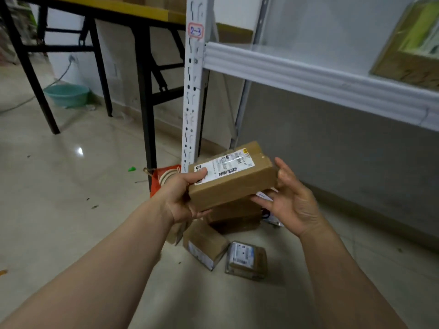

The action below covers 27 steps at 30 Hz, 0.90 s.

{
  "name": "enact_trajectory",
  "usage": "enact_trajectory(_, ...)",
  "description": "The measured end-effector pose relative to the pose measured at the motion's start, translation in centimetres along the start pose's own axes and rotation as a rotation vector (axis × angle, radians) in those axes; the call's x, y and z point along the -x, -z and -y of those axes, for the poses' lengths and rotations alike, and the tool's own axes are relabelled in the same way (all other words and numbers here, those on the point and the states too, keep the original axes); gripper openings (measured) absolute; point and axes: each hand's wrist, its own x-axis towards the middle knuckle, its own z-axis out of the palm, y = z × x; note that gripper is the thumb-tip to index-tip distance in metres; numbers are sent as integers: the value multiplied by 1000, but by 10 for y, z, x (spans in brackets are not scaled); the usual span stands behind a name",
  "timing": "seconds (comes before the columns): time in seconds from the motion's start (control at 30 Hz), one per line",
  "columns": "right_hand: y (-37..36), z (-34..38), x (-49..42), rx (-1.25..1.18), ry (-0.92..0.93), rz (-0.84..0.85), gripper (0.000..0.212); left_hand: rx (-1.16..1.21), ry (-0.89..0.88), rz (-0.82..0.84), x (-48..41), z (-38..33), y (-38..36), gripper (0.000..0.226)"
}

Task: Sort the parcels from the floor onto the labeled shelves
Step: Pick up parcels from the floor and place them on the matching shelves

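My left hand (183,198) gripped the cardboard parcel (234,184) by its nine o'clock end, held above the floor; my right hand (287,200) lay open against its three o'clock end. It seemed stiff and light, best held by both short ends. The shelf (308,77) stood at two o'clock.

my left hand (181,198) grips the left end of a brown cardboard parcel with a white shipping label (234,180), thumb on the label. my right hand (293,201) touches its right end, fingers relaxed. smaller brown parcels (206,248) lie on the glossy floor (71,186) below, near the white metal shelf post marked "2-3" (192,91).
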Motion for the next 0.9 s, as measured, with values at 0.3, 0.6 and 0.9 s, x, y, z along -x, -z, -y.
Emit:
enact_trajectory(0.3, 1, 34, 10, 308, 98, -69, 70, -202, -285, 234, 2, -16, -10, 75)
enact_trajectory(0.6, -6, 39, 9, 519, 153, -51, 74, -379, -408, 309, 8, -25, -20, 89)
enact_trajectory(0.9, -16, 52, 17, 502, 223, -12, 84, -438, -512, 334, 19, -33, -40, 81)
